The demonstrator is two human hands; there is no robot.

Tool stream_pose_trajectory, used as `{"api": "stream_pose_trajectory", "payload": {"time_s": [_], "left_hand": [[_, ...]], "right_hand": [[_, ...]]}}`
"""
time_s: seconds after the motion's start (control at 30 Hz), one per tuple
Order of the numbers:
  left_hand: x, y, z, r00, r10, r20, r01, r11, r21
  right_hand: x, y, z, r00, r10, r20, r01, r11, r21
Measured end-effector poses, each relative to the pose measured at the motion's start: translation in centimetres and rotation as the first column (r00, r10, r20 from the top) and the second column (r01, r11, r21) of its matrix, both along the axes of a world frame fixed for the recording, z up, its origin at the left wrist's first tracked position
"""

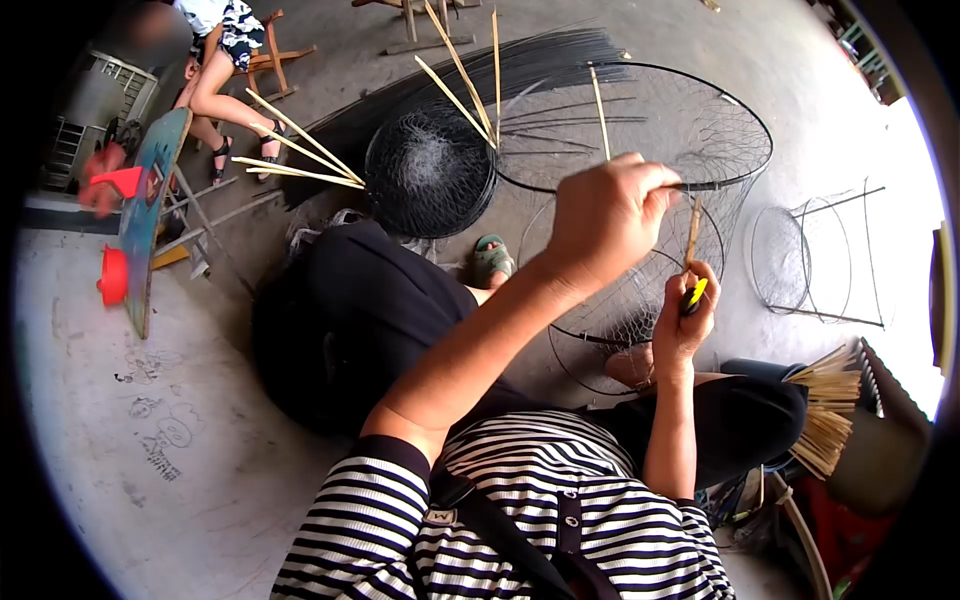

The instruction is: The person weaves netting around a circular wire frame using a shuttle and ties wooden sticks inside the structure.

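My left hand (615,215) is closed, its fingertips pinching the black wire rim of a large round net cage (765,125). Below and to the right of it, my right hand (685,315) is wrapped round a yellow-and-black tool (694,296), whose kind I cannot make out. A thin bamboo stick (692,235) rises from the right hand's fingers towards the rim. Another bamboo stick (600,110) stands against the far side of the hoop. The cage's netting and lower hoops hang between my knees, partly hidden by my hands.
A black net basket (430,170) with bamboo sticks (465,75) around it lies ahead, before a bundle of dark wires (560,48). At right are bundled bamboo sticks (825,410) and a wire frame (835,260). Upper left, a person (225,75) sits beside a tilted board (155,220).
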State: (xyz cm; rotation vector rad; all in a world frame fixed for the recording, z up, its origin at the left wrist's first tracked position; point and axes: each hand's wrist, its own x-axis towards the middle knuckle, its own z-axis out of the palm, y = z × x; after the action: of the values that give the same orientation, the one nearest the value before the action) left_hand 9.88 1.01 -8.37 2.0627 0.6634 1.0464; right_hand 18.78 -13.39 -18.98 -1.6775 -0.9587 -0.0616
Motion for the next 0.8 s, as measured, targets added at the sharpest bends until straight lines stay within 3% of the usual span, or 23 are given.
{"api": "stream_pose_trajectory", "payload": {"time_s": [0.1, 0.13, 0.17, 0.23, 0.37, 0.43, 0.47, 0.5, 0.57, 0.67, 0.8], "left_hand": [[0.0, -1.1, -0.7, 1.000, -0.002, -0.015, 0.002, 1.000, 0.016], [0.0, -1.8, -1.8, 0.996, -0.092, 0.012, 0.093, 0.993, -0.079], [-0.1, -2.0, -2.8, 0.984, -0.150, -0.095, 0.141, 0.985, -0.100], [-0.9, -2.3, -1.9, 0.982, -0.129, -0.140, 0.127, 0.992, -0.023], [-0.6, -1.1, -1.3, 1.000, 0.011, 0.028, -0.008, 0.995, -0.095], [-0.6, -1.9, -1.9, 0.999, -0.035, -0.035, 0.032, 0.995, -0.094], [-0.7, -2.8, -3.1, 0.973, -0.115, -0.200, 0.112, 0.993, -0.022], [-0.7, -3.9, -3.4, 0.939, -0.249, -0.238, 0.205, 0.960, -0.192], [-0.9, -4.5, -3.7, 0.964, -0.190, -0.187, 0.167, 0.977, -0.131], [-0.9, -4.6, -2.7, 0.948, -0.262, -0.179, 0.228, 0.955, -0.190], [-0.5, -5.4, -3.6, 0.945, -0.296, -0.140, 0.280, 0.952, -0.124]], "right_hand": [[-0.3, 0.6, 0.2, 0.998, 0.004, -0.061, -0.003, 1.000, 0.005], [0.0, 1.3, 0.3, 0.999, 0.008, -0.045, -0.006, 0.999, 0.053], [0.2, 1.9, 0.8, 0.998, -0.024, 0.058, 0.018, 0.996, 0.092], [0.3, 1.4, 1.1, 0.998, -0.027, 0.055, 0.023, 0.997, 0.079], [0.2, 0.3, 1.0, 0.981, 0.048, 0.186, -0.050, 0.999, 0.008], [-0.1, 0.3, 1.4, 0.990, 0.060, 0.129, -0.058, 0.998, -0.021], [0.1, 1.0, 1.9, 0.981, 0.058, 0.185, -0.066, 0.997, 0.039], [0.3, 1.7, 2.3, 0.970, 0.045, 0.237, -0.070, 0.992, 0.100], [0.7, 1.6, 2.1, 0.984, 0.013, 0.178, -0.027, 0.997, 0.073], [0.5, 0.7, 2.4, 0.992, 0.020, 0.122, -0.022, 1.000, 0.012], [1.1, 0.5, 2.3, 0.992, 0.000, 0.125, 0.000, 1.000, -0.001]]}}
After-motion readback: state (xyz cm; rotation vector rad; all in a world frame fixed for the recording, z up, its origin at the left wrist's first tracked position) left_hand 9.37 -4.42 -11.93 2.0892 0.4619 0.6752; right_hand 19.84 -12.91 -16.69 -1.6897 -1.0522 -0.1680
